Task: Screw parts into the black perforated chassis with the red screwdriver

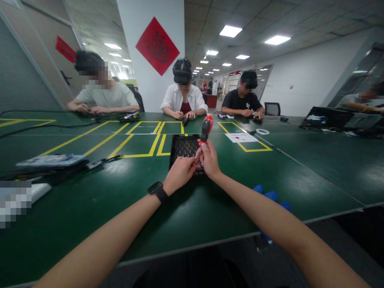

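Note:
My right hand (210,160) is closed round a screwdriver (207,129) with a red and black handle. The handle points up and leans slightly right, and its thin shaft runs down between my hands. Close beside the shaft's lower end, my left hand (181,173) has its fingers pinched together; whatever they hold is hidden. Under both hands lies a black tray-like part (172,157) with a patterned, bumpy inside. Its near side is partly covered by my hands. A black watch (158,192) sits on my left wrist.
The green table (126,224) carries yellow tape outlines. Stacked devices and cables (52,161) lie left, a white printed sheet (241,137) and a tape roll (262,131) ahead right. Blue rounded things (271,195) show past my right forearm. Several people sit across the table.

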### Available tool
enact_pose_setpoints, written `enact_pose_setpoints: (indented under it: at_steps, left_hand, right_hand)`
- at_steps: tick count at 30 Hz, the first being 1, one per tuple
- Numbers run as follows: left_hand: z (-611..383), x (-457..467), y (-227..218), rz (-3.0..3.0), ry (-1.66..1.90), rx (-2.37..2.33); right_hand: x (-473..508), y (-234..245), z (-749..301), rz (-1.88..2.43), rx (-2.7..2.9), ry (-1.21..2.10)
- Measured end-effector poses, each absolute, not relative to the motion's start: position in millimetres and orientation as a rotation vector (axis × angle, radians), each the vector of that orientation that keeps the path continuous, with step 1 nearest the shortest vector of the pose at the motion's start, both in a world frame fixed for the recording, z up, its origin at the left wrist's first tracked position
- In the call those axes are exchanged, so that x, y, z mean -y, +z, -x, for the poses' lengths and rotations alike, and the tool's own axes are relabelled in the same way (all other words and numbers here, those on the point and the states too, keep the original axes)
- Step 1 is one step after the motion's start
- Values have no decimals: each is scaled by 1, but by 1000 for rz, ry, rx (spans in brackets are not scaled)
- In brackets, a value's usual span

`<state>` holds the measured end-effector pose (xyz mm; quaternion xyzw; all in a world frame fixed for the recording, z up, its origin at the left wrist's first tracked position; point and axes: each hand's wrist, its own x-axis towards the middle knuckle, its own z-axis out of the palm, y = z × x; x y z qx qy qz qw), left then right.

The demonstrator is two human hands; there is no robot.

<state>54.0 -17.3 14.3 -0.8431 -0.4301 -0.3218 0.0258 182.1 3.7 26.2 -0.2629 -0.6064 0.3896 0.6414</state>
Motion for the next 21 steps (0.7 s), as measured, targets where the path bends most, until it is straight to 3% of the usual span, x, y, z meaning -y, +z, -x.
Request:
enact_pose_setpoints:
  at_steps: [21]
  left_hand:
    - [-54,19,16,2617,-1082,1322]
  right_hand:
    - [-2,27,-182,600,1375,903]
